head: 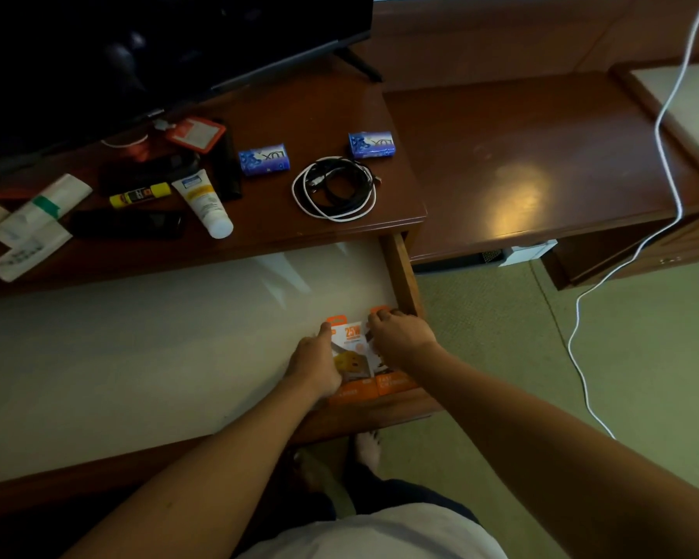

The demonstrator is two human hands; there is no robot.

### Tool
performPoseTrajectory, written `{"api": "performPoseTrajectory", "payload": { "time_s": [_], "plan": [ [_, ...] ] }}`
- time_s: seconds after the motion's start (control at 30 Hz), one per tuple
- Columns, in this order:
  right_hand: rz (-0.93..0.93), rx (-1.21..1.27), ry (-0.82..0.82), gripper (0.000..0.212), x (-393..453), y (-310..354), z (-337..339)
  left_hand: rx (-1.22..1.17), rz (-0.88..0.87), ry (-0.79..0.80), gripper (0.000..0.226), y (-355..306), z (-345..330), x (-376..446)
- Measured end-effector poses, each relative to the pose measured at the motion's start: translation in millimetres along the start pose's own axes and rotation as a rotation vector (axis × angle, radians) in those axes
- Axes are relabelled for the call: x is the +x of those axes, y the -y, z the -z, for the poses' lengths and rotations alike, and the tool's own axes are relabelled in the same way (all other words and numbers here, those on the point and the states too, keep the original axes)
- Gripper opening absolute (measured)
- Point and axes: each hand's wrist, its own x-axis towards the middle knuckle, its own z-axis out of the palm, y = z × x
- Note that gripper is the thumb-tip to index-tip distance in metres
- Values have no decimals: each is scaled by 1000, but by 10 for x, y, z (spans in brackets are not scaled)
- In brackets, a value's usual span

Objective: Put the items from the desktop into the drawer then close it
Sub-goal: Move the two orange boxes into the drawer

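Note:
The drawer stands pulled out, its white lined bottom lit. In its front right corner lie two orange-and-white charger packs side by side. My left hand grips the left pack's edge, and my right hand rests on top of the right pack. On the desktop above lie two blue soap bars, a coil of black and white cables, a white tube, a yellow glue stick and a black remote.
A dark TV stands at the desk's back left. Papers lie at the left edge and an orange tag lies near the TV. A lower wooden table sits to the right. A white cable trails across the green carpet.

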Motion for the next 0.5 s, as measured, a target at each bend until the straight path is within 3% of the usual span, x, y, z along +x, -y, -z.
{"api": "performPoseTrajectory", "payload": {
  "time_s": [0.3, 0.5],
  "plan": [
    [-55, 46, -13, 53, -47, 125, 105, 20, -60, 121, 92, -66, 249, 34],
    [-20, 154, -287, 29, -36, 204, 575, 83, -199, -144, 67, -327, 886, 6]
  ]
}}
